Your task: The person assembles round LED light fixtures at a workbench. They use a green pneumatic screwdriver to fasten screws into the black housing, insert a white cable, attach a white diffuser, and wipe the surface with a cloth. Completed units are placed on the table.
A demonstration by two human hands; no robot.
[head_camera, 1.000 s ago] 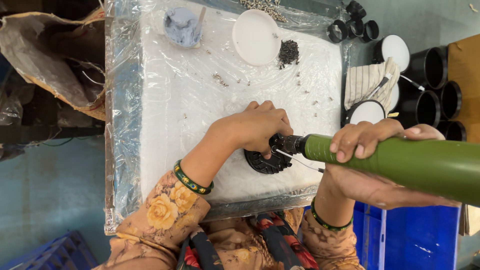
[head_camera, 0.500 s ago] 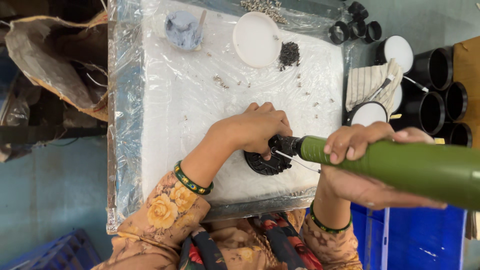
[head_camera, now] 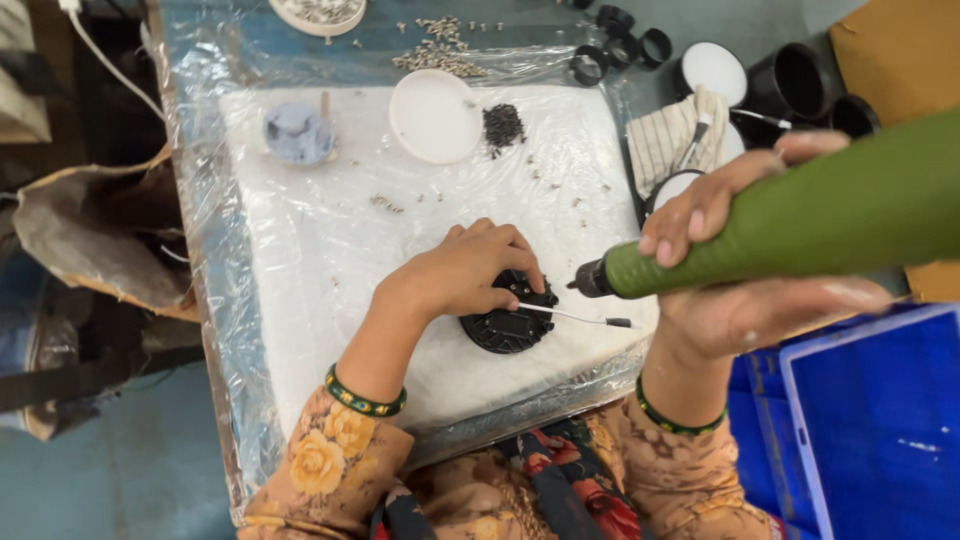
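My left hand (head_camera: pixel 462 272) presses down on a round black plastic part (head_camera: pixel 508 322) lying on the white foam pad (head_camera: pixel 330 250). A thin white wire runs from the part to the right. My right hand (head_camera: pixel 745 290) grips a thick green electric screwdriver (head_camera: pixel 800 225), tilted up to the right. Its black tip hangs just right of the part and does not touch it.
A white round lid (head_camera: pixel 434 116) and a heap of small dark screws (head_camera: pixel 502 125) lie at the pad's far side, with a pale blue cup (head_camera: pixel 296 133) further left. Black rings and black cylinders (head_camera: pixel 790 80) stand at the right. A blue bin (head_camera: pixel 880 420) sits lower right.
The screwdriver tip has pulled back from the black part to the right, and its body has tilted upward. My left hand stays on the part.
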